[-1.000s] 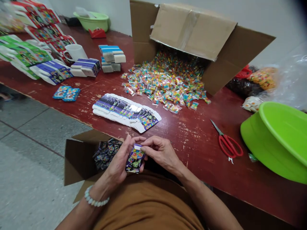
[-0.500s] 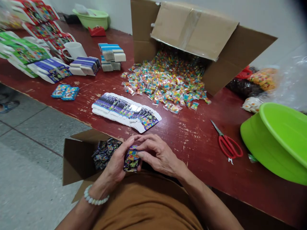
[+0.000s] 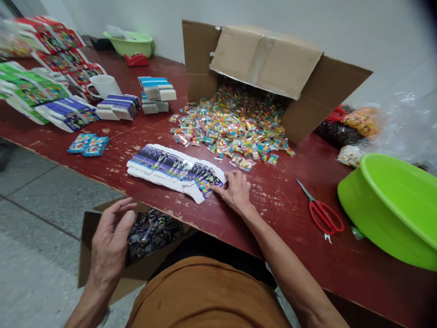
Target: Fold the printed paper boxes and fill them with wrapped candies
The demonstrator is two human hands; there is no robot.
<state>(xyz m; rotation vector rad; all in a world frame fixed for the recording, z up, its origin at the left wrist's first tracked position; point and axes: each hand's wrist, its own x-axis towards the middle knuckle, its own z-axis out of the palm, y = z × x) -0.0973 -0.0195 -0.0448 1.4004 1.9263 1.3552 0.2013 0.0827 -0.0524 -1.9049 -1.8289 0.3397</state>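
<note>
My right hand (image 3: 235, 191) is at the right end of a fanned row of flattened purple candy cartons (image 3: 164, 161) on the table. Its thumb and fingers grip the edges of the end carton (image 3: 205, 186). To the left, my left hand (image 3: 111, 234) holds nothing, fingers apart, over the side of an open cardboard box (image 3: 88, 246). Many small dark printed packs (image 3: 155, 232) fill that box, just below the table edge. Behind the carton row, small clear bags of colourful candy (image 3: 232, 130) spill from a large cardboard box (image 3: 262, 57) lying on its side.
Red-handled scissors (image 3: 322, 212) and a bright green basin (image 3: 392, 214) stand at the right. Two blue packs (image 3: 89, 144), bundled purple cartons (image 3: 118, 107), blue bundles (image 3: 157, 93) and a white mug (image 3: 105, 85) are at the left. A pale green basin (image 3: 131, 44) sits behind.
My hands have parted. The filled purple carton is no longer in them. My left hand has moved left and opened over the box; my right hand has reached forward to the carton row.
</note>
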